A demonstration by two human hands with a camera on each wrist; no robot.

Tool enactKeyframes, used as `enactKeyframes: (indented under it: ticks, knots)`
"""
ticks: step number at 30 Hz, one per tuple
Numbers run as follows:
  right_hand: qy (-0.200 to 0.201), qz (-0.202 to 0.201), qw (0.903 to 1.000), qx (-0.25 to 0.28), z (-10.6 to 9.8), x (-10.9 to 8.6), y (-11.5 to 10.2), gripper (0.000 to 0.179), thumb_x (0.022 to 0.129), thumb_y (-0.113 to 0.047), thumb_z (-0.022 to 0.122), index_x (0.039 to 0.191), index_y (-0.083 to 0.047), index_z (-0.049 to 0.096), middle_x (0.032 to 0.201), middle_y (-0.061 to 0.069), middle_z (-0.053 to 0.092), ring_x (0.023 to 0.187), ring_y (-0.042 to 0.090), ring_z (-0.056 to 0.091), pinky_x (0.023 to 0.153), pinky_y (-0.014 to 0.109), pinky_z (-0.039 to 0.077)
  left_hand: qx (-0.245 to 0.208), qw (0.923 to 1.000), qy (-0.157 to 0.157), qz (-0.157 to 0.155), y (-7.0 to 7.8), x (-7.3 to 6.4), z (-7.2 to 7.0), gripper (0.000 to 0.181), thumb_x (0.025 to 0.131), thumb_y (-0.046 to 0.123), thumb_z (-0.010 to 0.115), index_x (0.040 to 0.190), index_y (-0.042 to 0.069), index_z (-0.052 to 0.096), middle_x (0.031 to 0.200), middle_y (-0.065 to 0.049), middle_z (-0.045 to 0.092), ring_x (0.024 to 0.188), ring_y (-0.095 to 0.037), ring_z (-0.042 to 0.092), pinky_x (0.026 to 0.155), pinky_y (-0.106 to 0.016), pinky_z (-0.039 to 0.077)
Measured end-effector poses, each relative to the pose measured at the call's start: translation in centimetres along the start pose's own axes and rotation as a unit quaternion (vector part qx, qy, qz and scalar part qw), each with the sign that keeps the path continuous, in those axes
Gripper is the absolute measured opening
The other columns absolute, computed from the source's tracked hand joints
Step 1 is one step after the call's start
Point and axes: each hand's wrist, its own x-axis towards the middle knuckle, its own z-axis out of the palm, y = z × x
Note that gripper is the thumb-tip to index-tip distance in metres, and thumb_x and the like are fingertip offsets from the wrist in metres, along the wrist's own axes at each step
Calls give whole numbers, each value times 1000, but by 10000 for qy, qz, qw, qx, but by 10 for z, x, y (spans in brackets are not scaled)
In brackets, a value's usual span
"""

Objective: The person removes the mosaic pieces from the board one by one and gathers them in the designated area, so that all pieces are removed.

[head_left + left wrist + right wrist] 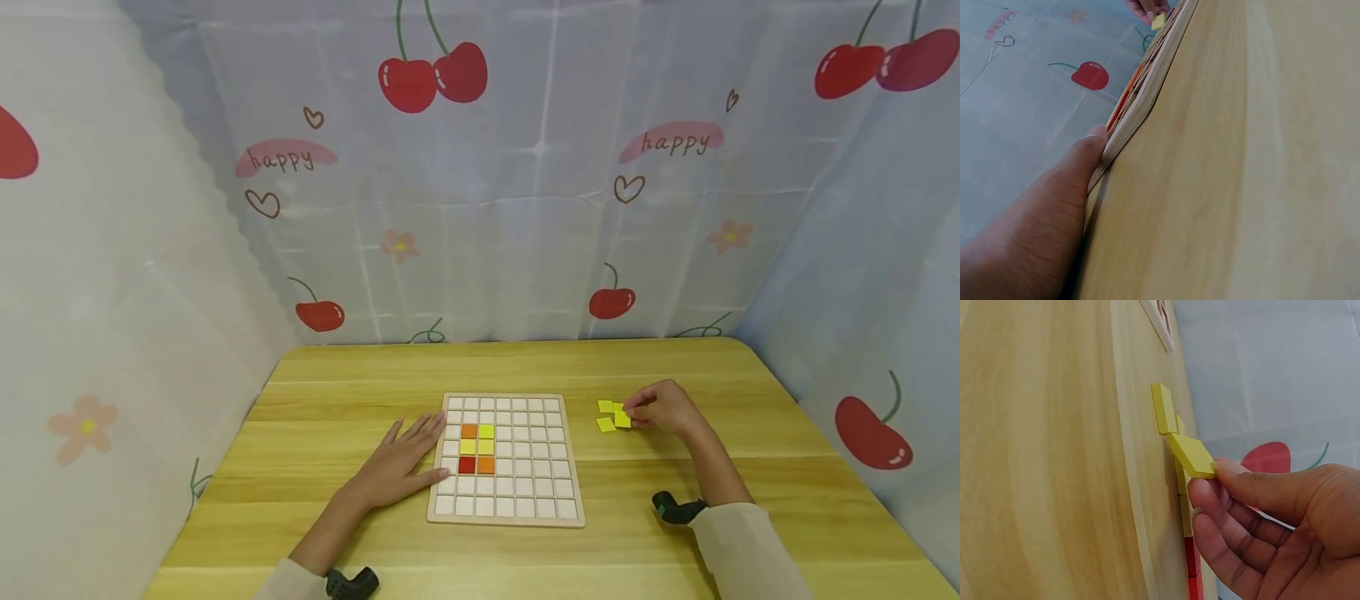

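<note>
A square-grid wooden board [517, 523] lies on the table, holding yellow, orange and red tiles in its left-middle cells. My left hand [401, 467] rests at the board's left edge with fingers spread; its thumb [1092, 147] touches the rim in the left wrist view. To the right of the board, my right hand [663, 407] pinches a yellow square tile [1194, 456] between thumb and fingers, tilted above the table. Loose yellow tiles [605, 425] lie just left of those fingers. Red tiles [1192, 555], hidden by the hand in the head view, sit behind it.
The wooden table [337, 375] runs back to a curtain [517, 250] printed with cherries, and similar cloth hangs at both sides. Dark devices, one of them a wrist camera [677, 508], are strapped at both wrists.
</note>
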Motion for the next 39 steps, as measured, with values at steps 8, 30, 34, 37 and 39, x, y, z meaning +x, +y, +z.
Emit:
enactKeyframes:
  ticks: [8,30,34,37,39]
  knots:
    - [-68,47,9999,-108,2,-1,-2,14,95,4,65,101,15,71,90,19,71,75,23,71,70,36,62,16,10000,-17,-22,-1,1,0,87,100,69,40,164,17,15,169,1,15,155,-24,16,122,-60,4]
    - [-114,-75,9995,-267,5,-1,-3,12,94,5,65,97,15,72,85,16,71,73,22,70,68,36,62,23,10000,-37,-83,-1,1,0,88,99,71,40,164,18,15,170,3,13,155,-22,14,123,-59,4]
    - [-129,-21,9995,-277,4,-2,-3,12,95,5,64,98,15,71,86,16,71,74,23,70,68,36,62,-8,10000,-35,-86,0,1,0,88,99,71,40,164,17,15,170,2,14,155,-23,14,122,-60,3]
    - [-118,49,9995,-275,4,-1,-3,13,95,5,64,98,14,72,87,16,71,75,23,71,69,35,62,-24,9999,-43,-104,0,0,-1,88,99,70,40,164,17,15,170,2,14,155,-22,14,122,-59,3]
    - [-127,63,9994,-303,4,-1,-3,13,96,4,64,98,14,72,88,17,71,75,23,71,69,36,62,-41,9999,-44,-110,1,0,-1,88,99,70,40,164,17,16,170,2,14,155,-22,14,123,-59,3]
